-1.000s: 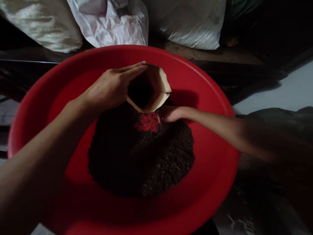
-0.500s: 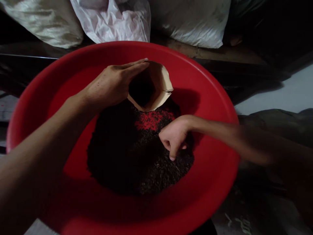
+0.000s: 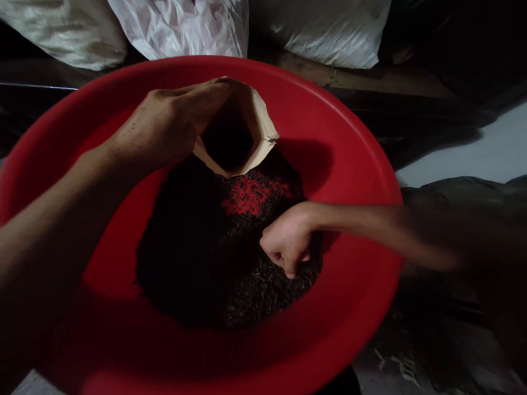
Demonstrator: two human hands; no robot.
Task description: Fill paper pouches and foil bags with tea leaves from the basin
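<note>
Right hand [image 3: 287, 244] dropped from pouch [image 3: 255, 129] onto leaves [image 3: 247, 285]; sacks [image 3: 181, 24] behind.

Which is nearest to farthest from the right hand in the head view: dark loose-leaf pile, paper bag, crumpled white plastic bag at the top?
From the right hand, curled into the heap:
1. Dark loose-leaf pile: directly under the fingers, touching, mid-basin.
2. Paper bag: beyond the hand, toward the far rim, held open by the left hand.
3. Crumpled white plastic bag: outside the red basin, top of view.
</note>
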